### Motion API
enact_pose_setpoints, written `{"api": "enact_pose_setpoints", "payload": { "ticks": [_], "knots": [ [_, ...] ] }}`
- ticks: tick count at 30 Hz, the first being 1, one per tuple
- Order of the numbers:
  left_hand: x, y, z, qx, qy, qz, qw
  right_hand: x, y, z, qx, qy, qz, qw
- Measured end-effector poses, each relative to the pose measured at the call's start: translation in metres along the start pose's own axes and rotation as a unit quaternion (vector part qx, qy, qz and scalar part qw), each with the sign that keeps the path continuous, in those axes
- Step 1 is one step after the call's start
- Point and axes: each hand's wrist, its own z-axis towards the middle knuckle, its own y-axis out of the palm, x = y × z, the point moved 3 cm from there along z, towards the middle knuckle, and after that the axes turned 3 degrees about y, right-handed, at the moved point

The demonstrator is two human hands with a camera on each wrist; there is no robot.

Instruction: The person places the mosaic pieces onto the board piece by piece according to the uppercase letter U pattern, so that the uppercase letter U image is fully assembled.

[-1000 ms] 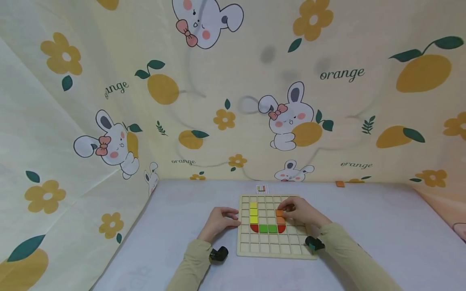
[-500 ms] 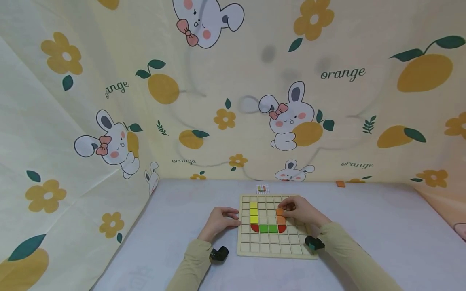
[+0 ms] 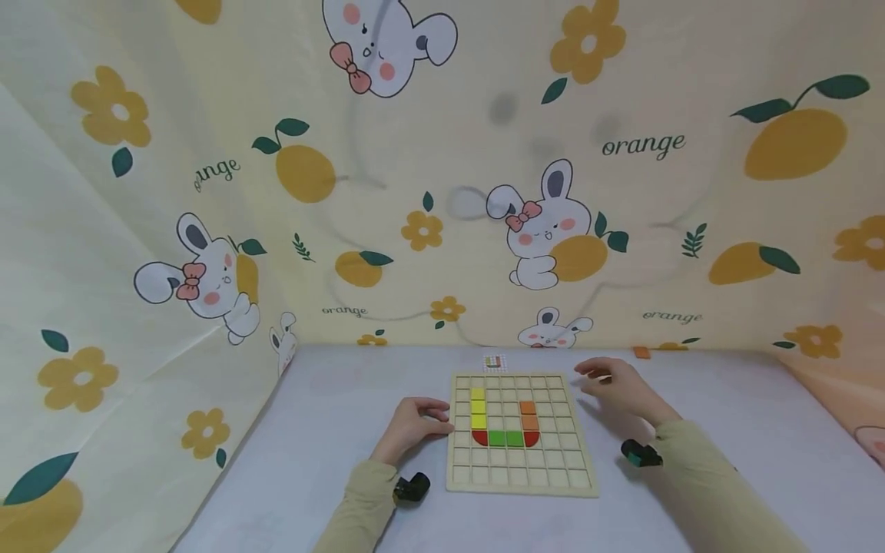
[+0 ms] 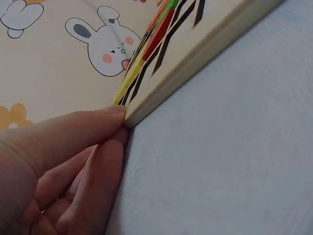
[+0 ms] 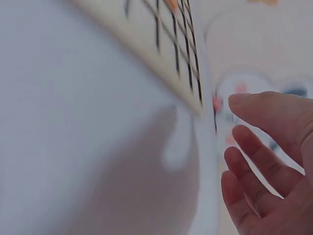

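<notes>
Two relaxed, empty hands, left (image 3: 415,423) touching the wooden grid board (image 3: 520,468), right (image 3: 618,386) above the pale table (image 3: 726,430).

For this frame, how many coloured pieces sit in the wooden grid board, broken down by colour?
Pieces in the wooden grid board:
yellow pieces: 3
orange pieces: 2
green pieces: 2
red pieces: 2
Total: 9

One more orange piece lies off the board at the table's far edge. The right hand holds nothing.
</notes>
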Motion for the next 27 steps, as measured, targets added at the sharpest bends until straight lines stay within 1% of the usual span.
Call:
{"api": "enact_pose_setpoints", "payload": {
  "ticks": [5,8,11,15,19,22,27],
  "knots": [
    [0.001,0.0,0.001,0.002,-0.003,-0.001,1.0,0.027,-0.035,0.0,0.024,0.021,-0.017,0.9993],
    [-0.001,0.0,0.001,0.002,-0.007,-0.006,1.0,0.046,-0.05,-0.001,0.028,0.048,-0.005,0.9984],
    [-0.002,-0.001,0.001,0.002,-0.011,-0.013,0.9999,0.064,-0.06,-0.003,0.035,0.062,0.009,0.9975],
    [-0.003,0.001,0.001,0.002,-0.001,-0.011,0.9999,0.084,-0.068,-0.006,0.055,0.074,0.014,0.9956],
    [-0.005,0.002,0.002,0.003,0.01,-0.002,0.9999,0.093,-0.072,-0.01,0.069,0.089,0.023,0.9934],
    [-0.005,0.002,0.003,0.003,0.012,-0.004,0.9999,0.095,-0.073,-0.009,0.071,0.097,0.037,0.9921],
    [-0.004,0.001,0.003,0.005,0.014,-0.002,0.9999,0.101,-0.07,-0.004,0.051,0.121,0.071,0.9888]
  ]
}}
